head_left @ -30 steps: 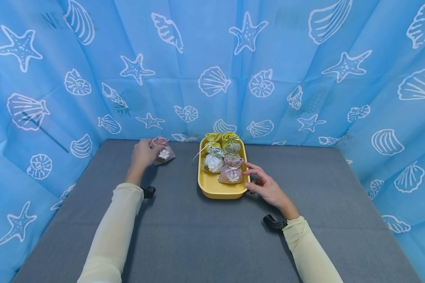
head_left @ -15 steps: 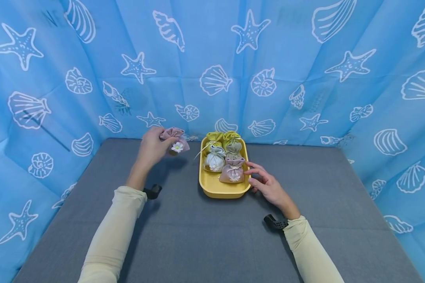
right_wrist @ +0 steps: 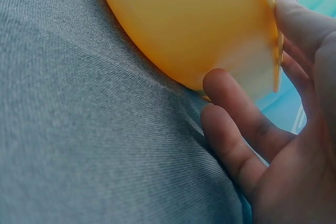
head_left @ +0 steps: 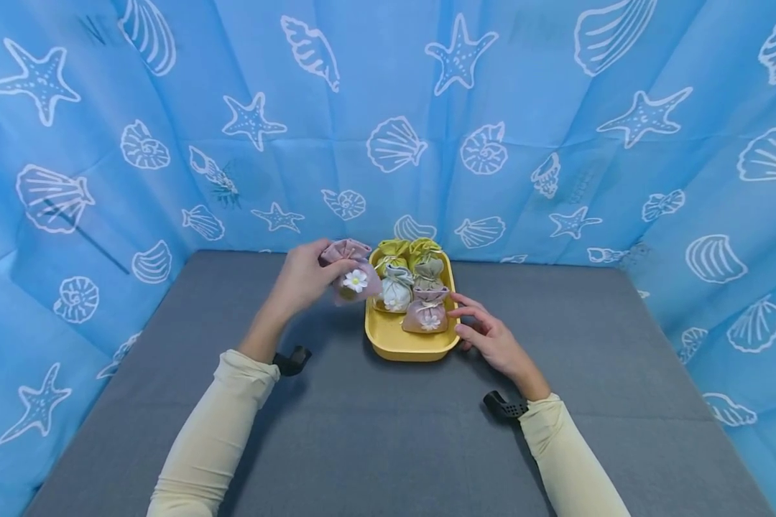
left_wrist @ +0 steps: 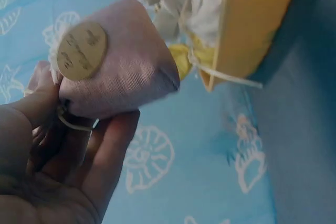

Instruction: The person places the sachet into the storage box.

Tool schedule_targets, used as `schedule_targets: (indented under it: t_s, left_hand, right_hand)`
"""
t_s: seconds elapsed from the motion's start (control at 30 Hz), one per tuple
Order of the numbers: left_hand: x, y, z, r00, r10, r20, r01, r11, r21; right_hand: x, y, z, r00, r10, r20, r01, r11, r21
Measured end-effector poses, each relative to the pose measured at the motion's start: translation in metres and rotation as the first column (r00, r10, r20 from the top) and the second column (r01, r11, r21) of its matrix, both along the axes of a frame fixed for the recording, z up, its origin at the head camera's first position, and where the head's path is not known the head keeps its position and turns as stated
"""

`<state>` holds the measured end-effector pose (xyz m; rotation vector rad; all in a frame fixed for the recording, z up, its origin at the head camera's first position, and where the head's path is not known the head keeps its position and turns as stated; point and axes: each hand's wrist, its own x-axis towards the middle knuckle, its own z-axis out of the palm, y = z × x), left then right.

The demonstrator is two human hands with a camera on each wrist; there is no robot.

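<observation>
My left hand [head_left: 302,281] pinches a pink drawstring pouch [head_left: 362,293] by its gathered neck and holds it in the air at the left rim of a yellow tray [head_left: 388,345]. A white daisy sits on the pouch's front. In the left wrist view, its other side shows a round tan tag [left_wrist: 82,51] with small writing. My right hand [head_left: 496,350] touches the tray's right side with loosely bent fingers. In the right wrist view, the thumb [right_wrist: 299,17] lies at the rim and two fingertips are against the outer wall.
Inside the tray stand several pouches: yellow-green ones [head_left: 424,248] at the back, a grey-green one [head_left: 428,269], a white one [head_left: 396,289] and another pink one [head_left: 427,314]. Grey cloth [head_left: 388,445] covers the table. A blue shell-patterned curtain [head_left: 336,143] surrounds it behind and at the sides.
My left hand has lifted the pink pouch off the table's back left and carried it right, up to the tray. The right hand has stayed at the tray's side.
</observation>
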<state>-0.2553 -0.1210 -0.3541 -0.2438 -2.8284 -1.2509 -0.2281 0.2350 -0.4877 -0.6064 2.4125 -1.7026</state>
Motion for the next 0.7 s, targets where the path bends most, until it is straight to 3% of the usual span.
schedule_targets:
  t_s: [0.23, 0.43, 0.7]
  left_hand:
    - [-0.003, 0.02, -0.005, 0.998, -0.064, 0.017, 0.064, 0.998, 0.022]
    - [-0.005, 0.036, -0.012, 0.993, -0.116, 0.004, 0.116, 0.993, -0.025]
    - [-0.008, 0.048, -0.021, 0.995, -0.098, 0.016, 0.099, 0.992, -0.075]
  right_hand:
    - [0.0, 0.002, 0.0, 1.0, 0.004, -0.002, -0.004, 1.0, -0.003]
    - [0.001, 0.002, -0.002, 1.0, -0.008, 0.008, 0.008, 1.0, -0.012]
    - [0.001, 0.003, -0.004, 1.0, -0.01, 0.004, 0.01, 1.0, -0.007]
